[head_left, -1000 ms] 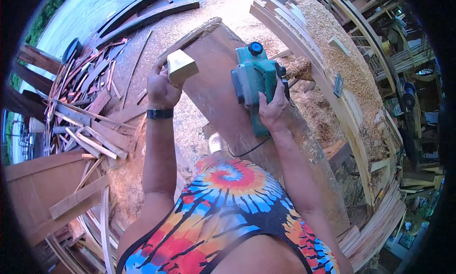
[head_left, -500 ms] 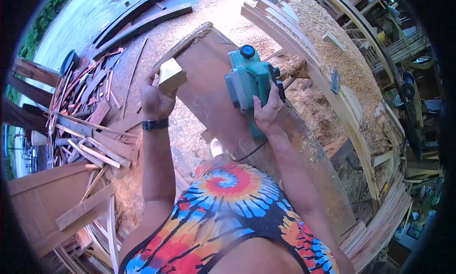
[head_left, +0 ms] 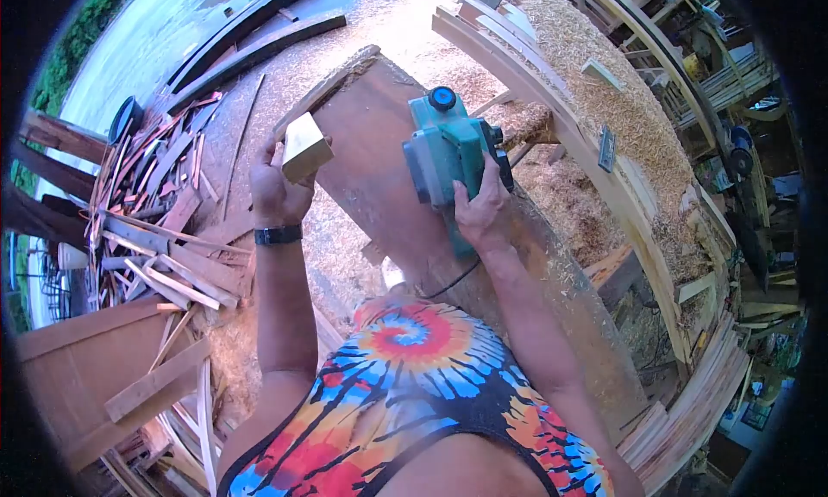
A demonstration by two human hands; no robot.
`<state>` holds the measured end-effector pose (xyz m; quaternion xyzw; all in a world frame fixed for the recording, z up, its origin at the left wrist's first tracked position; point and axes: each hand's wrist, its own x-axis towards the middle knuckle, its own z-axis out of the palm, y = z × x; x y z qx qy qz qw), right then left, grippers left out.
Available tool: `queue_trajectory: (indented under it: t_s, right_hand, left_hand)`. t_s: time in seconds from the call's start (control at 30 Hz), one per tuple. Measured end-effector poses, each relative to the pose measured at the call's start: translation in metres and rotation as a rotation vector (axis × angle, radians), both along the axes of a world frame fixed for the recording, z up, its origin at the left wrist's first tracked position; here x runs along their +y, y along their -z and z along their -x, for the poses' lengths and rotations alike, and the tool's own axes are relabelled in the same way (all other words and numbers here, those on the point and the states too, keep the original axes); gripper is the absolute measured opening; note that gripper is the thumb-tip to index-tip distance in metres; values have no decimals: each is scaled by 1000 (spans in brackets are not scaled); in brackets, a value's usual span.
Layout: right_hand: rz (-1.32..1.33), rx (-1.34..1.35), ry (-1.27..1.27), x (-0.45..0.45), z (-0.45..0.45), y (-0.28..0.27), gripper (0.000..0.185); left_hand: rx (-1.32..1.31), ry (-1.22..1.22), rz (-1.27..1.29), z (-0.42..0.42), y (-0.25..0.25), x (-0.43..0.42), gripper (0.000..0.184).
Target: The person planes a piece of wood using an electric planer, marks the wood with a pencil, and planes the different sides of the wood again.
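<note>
The left hand (head_left: 278,191), partly closed, is gripping one squared wooden block (head_left: 306,156) near the left edge of one table (head_left: 366,148). The right hand (head_left: 483,211), likewise, is holding one green electric planer (head_left: 442,152) over that table, contact unclear. One black cord (head_left: 457,281) and one dark wristband (head_left: 278,235) are showing.

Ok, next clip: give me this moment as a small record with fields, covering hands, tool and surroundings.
Left hand: grips a short squared wood block
Left wrist: dark band
Right hand: grips a teal electric handheld planer
Power cord: dark, near the planer's rear
Beneath the planer: broad wooden board; contact unclear
Left side: heap of wood offcuts
Right side: long plank, wood shavings
</note>
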<state>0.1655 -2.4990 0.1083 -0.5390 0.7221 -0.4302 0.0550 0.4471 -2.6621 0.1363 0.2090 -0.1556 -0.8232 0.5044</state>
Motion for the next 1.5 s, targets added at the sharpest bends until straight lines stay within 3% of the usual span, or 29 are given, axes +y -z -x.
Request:
queue_trajectory:
  t_s: [0.07,0.17,0.2,0.3,0.47,0.67,0.87,0.97,1.07,1.5]
  right_hand:
    - [17,4,-4,-1,2,6,66]
    - [-118,-55,0,2,-3,-12,64]
    - [-107,-47,-2,2,-3,-12,64]
    - [-67,-30,-13,1,-3,-8,65]
    - [-66,-10,-6,-1,0,0,67]
    - [-99,-64,-17,0,-2,-8,67]
    - [-49,3,-20,-1,-1,-6,66]
    - [-34,24,-14,-2,-1,-2,66]
    - [-138,-4,17,0,-5,-13,66]
    - [-39,16,9,0,0,0,67]
  left_hand:
    - [-3,-39,-93,7,-11,5,52]
    - [26,-41,42,2,7,0,66]
    - [-163,-131,91,7,7,-2,68]
    - [-17,-85,-51,8,-2,2,70]
    - [-42,-108,-33,10,1,2,74]
    - [124,-35,-66,7,9,-2,73]
    - [42,-66,-70,12,3,-1,72]
    - [137,-20,-26,6,17,-6,73]
    - [55,-70,-53,11,10,-3,73]
    - [144,-29,-52,8,11,0,69]
